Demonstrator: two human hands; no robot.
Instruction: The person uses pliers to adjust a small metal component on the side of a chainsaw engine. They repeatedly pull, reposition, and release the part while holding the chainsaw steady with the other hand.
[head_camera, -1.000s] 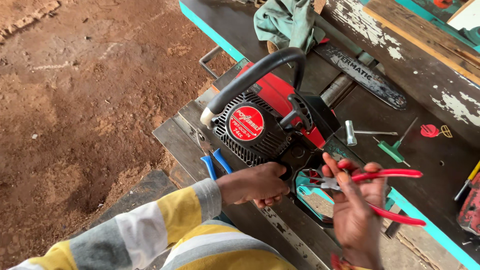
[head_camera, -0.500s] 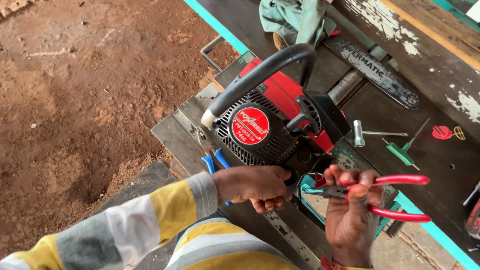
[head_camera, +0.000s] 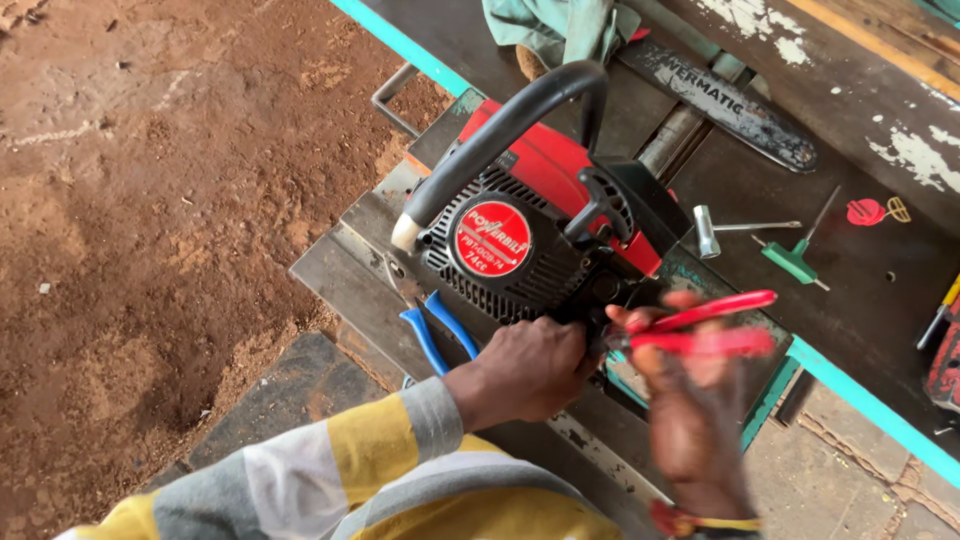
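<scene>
Round red label (head_camera: 492, 239) with pale lettering and a thin pale ring, set in the middle of the black slatted starter cover (head_camera: 500, 270) on the saw (head_camera: 540, 200), facing up toward the camera. It sits just above the left hand (head_camera: 525, 370).

Pale stencilled lettering runs along the grey guide bar (head_camera: 730, 105), which lies flat on the worktop (head_camera: 860, 290) behind the saw, upper right.

No packages, signs or screens in view.

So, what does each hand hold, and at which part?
Right hand grips red-handled pliers by the handles. Left hand rests against the chainsaw body's lower edge.
</scene>
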